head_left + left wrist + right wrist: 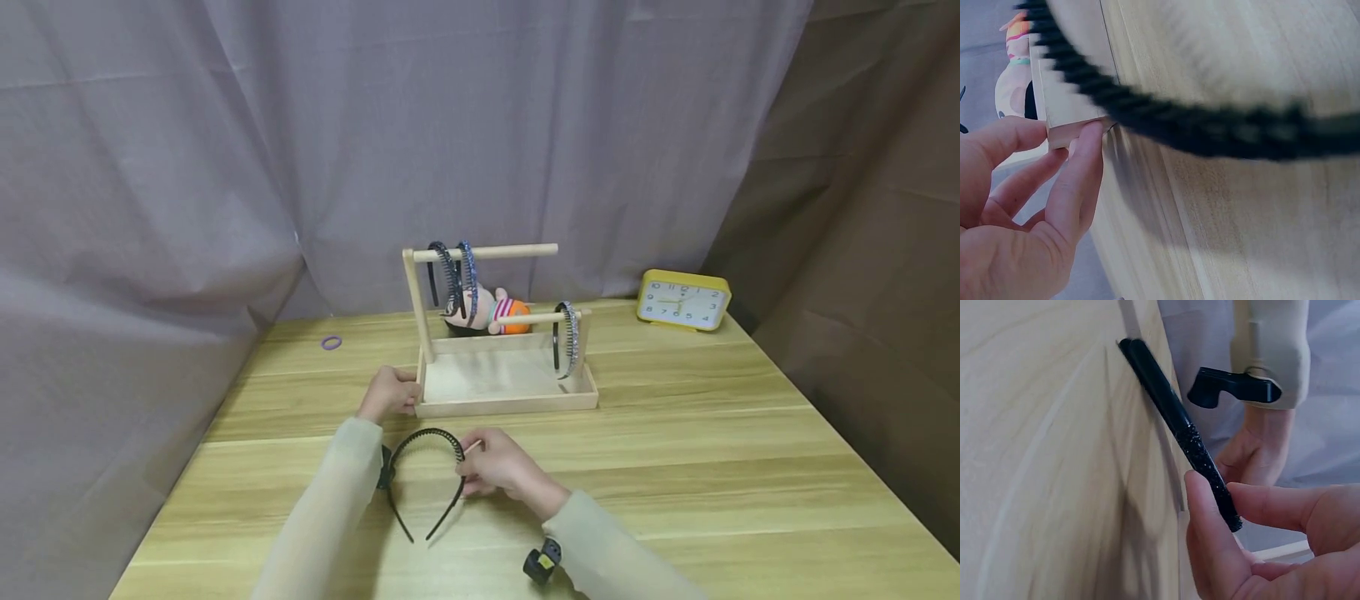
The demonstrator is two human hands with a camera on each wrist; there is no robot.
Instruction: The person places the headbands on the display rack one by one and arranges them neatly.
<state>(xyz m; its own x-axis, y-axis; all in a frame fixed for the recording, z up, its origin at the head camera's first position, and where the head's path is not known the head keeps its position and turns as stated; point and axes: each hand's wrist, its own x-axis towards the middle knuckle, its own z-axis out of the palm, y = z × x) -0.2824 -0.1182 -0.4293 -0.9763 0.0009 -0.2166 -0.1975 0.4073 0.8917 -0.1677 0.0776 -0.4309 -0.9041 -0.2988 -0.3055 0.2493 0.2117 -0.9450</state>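
My left hand [390, 392] pinches the left end of a pale wooden headband stand [510, 406], with thumb and fingertips on its tray corner [1063, 128] in the left wrist view. Between thumb and fingers, my right hand [501, 465] holds a black toothed headband [431, 431] in front of the stand, its two ends towards me. Dark glitter covers part of the headband [1194, 447] in the right wrist view. From the stand's upper bar hang a black headband [447, 268] and a blue glittery one [470, 279]. A silvery headband [572, 342] hangs on the lower bar.
Behind the stand lies a doll [506, 310] in orange and stripes. A yellow clock [684, 300] stands at the back right of the wooden table [712, 467]. Left of the stand is a purple ring [331, 342]. Grey curtains [480, 125] close off the back.
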